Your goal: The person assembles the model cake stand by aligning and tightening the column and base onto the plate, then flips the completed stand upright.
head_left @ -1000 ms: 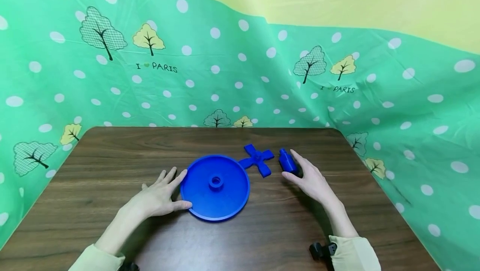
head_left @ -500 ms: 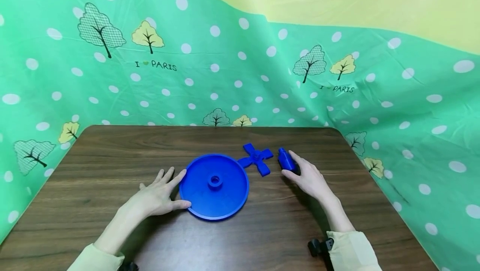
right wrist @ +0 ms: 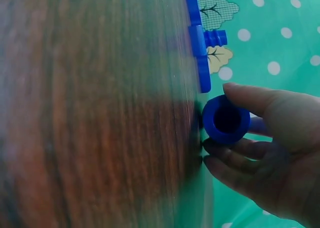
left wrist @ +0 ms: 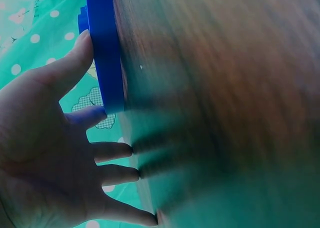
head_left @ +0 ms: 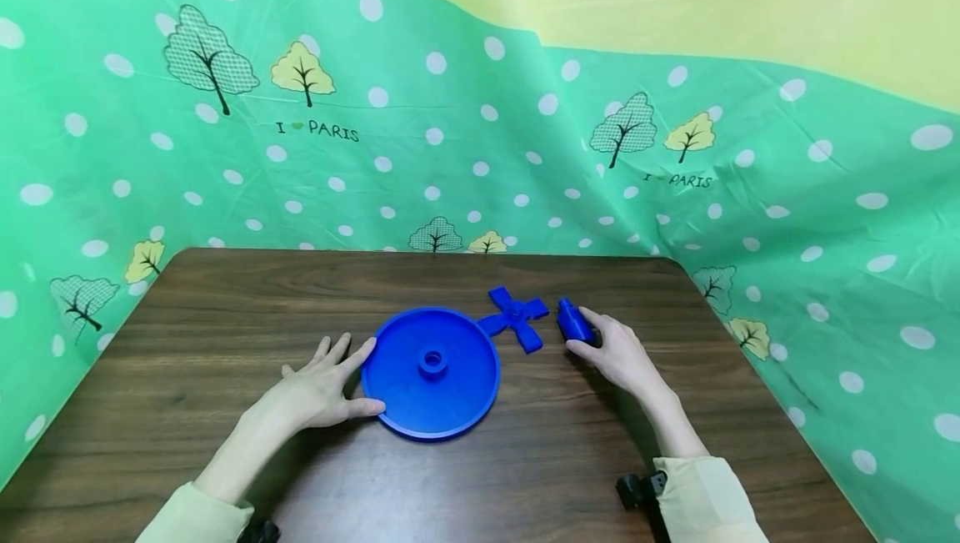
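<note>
In the head view a round blue tray (head_left: 465,397) with a raised rim and a hollow central hub lies flat on the table. My left hand (head_left: 311,393) rests at its left side, fingers spread and straight, with thumb and index finger touching the rim. To the right, my right hand (head_left: 618,351) holds a blue bottle-shaped piece (head_left: 574,323) lying on its side, its narrow neck pointing away. The right wrist view shows that piece's hollow round end (right wrist: 210,119) between thumb and fingers. Between tray and bottle-shaped piece lies a blue four-armed cross (head_left: 516,319).
The brown wood-grain table (head_left: 225,301) has its far edge against a green and yellow cloth (head_left: 450,109) printed with trees and dots. In the right wrist view a short ridged stem (right wrist: 216,38) stands up from the cross.
The right fingers have come in closer around the bottle-shaped piece. My left hand, the tray and the cross stay where they were; the head view shifts slightly.
</note>
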Demonstrator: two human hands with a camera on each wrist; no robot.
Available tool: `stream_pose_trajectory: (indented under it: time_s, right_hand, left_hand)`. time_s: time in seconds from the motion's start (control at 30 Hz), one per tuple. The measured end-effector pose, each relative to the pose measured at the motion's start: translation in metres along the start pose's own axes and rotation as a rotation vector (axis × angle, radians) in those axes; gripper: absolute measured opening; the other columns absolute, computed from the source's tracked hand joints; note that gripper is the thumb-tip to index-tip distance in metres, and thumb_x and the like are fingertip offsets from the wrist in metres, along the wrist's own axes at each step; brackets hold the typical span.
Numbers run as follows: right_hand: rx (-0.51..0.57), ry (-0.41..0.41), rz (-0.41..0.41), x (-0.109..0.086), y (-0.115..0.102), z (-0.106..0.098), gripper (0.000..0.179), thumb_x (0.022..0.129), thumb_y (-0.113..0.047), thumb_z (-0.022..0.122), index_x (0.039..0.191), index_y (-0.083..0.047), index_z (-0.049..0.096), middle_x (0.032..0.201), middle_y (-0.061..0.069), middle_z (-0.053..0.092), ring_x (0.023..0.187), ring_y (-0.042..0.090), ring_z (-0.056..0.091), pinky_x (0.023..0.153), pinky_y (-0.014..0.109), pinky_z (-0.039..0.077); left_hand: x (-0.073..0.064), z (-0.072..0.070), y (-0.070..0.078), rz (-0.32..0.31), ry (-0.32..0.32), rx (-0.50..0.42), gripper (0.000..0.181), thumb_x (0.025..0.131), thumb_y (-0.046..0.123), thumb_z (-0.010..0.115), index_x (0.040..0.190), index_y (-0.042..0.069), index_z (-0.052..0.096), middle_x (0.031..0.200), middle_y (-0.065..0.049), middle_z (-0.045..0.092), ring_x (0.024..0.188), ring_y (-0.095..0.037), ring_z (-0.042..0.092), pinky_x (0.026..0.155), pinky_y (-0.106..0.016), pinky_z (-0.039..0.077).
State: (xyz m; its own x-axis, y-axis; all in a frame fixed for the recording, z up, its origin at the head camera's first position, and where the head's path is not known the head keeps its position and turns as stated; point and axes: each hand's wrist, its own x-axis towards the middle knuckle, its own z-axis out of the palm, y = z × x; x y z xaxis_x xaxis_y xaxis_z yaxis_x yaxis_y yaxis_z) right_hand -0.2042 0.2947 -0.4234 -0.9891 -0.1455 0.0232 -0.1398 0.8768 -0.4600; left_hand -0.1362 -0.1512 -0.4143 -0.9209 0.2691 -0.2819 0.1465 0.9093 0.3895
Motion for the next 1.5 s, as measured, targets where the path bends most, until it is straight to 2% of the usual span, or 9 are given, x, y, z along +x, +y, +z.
stream_pose_trajectory:
  time_s: [0.1, 0.2, 0.37, 0.43, 0.63, 0.77, 1.5]
  right_hand:
    - [0.03, 0.005, 0.016, -0.001, 0.002, -0.002, 0.067, 0.098, -0.03, 0.07, 0.153, 0.0, 0.045, 0.141, 0.031, 0.059, 0.113, 0.041, 0.068, 0.087, 0.047, 0.06]
    - [0.06, 0.028, 0.01, -0.002, 0.003, -0.004, 0.064, 0.098, -0.027, 0.071, 0.151, 0.0, 0.048, 0.137, 0.032, 0.061, 0.1, 0.035, 0.07, 0.074, 0.038, 0.059]
    - [0.086, 0.106, -0.025, -0.005, 0.004, -0.011, 0.061, 0.097, -0.023, 0.071, 0.148, 0.002, 0.051, 0.136, 0.033, 0.061, 0.113, 0.044, 0.068, 0.088, 0.052, 0.06]
    - [0.102, 0.133, -0.027, -0.007, 0.003, -0.014, 0.06, 0.096, -0.021, 0.072, 0.148, 0.001, 0.052, 0.134, 0.032, 0.063, 0.115, 0.045, 0.067, 0.09, 0.054, 0.059]
    - [0.165, 0.171, -0.025, -0.013, -0.002, -0.023, 0.06, 0.096, -0.022, 0.073, 0.148, -0.002, 0.053, 0.131, 0.027, 0.065, 0.106, 0.039, 0.071, 0.08, 0.033, 0.059]
    - [0.209, 0.179, -0.015, -0.02, -0.007, -0.028, 0.06, 0.096, -0.024, 0.072, 0.149, -0.003, 0.053, 0.135, 0.028, 0.064, 0.107, 0.041, 0.071, 0.077, 0.025, 0.056]
    - [0.27, 0.216, -0.064, -0.035, -0.027, -0.033, 0.056, 0.097, -0.023, 0.073, 0.148, -0.008, 0.055, 0.135, 0.023, 0.065, 0.109, 0.038, 0.071, 0.08, 0.011, 0.052]
  left_hand:
    - [0.0, 0.0, 0.001, -0.002, -0.002, 0.002, 0.102, 0.086, 0.069, 0.068, 0.165, 0.02, 0.025, 0.168, -0.029, 0.02, 0.154, -0.059, 0.015, 0.1, -0.094, 0.017]
    - [0.0, 0.0, 0.001, -0.005, -0.005, 0.005, 0.102, 0.086, 0.069, 0.068, 0.165, 0.02, 0.025, 0.169, -0.029, 0.02, 0.154, -0.059, 0.015, 0.1, -0.094, 0.017]
    - [-0.001, -0.001, 0.002, -0.007, -0.015, 0.021, 0.102, 0.087, 0.07, 0.067, 0.165, 0.02, 0.024, 0.169, -0.029, 0.019, 0.153, -0.059, 0.016, 0.099, -0.094, 0.018]
    - [-0.002, -0.001, 0.003, -0.007, -0.021, 0.026, 0.102, 0.088, 0.07, 0.066, 0.165, 0.02, 0.023, 0.169, -0.029, 0.019, 0.153, -0.06, 0.016, 0.098, -0.094, 0.019]
    - [-0.004, -0.001, 0.005, -0.015, -0.018, 0.024, 0.102, 0.088, 0.069, 0.066, 0.165, 0.019, 0.023, 0.168, -0.03, 0.019, 0.152, -0.061, 0.015, 0.098, -0.094, 0.019]
    - [-0.005, 0.001, 0.006, -0.022, -0.01, 0.009, 0.102, 0.087, 0.069, 0.068, 0.165, 0.019, 0.024, 0.168, -0.032, 0.019, 0.152, -0.062, 0.014, 0.098, -0.095, 0.019]
    - [-0.01, 0.01, 0.012, -0.042, 0.009, -0.029, 0.1, 0.087, 0.067, 0.069, 0.164, 0.019, 0.027, 0.167, -0.032, 0.02, 0.152, -0.062, 0.013, 0.095, -0.096, 0.017]
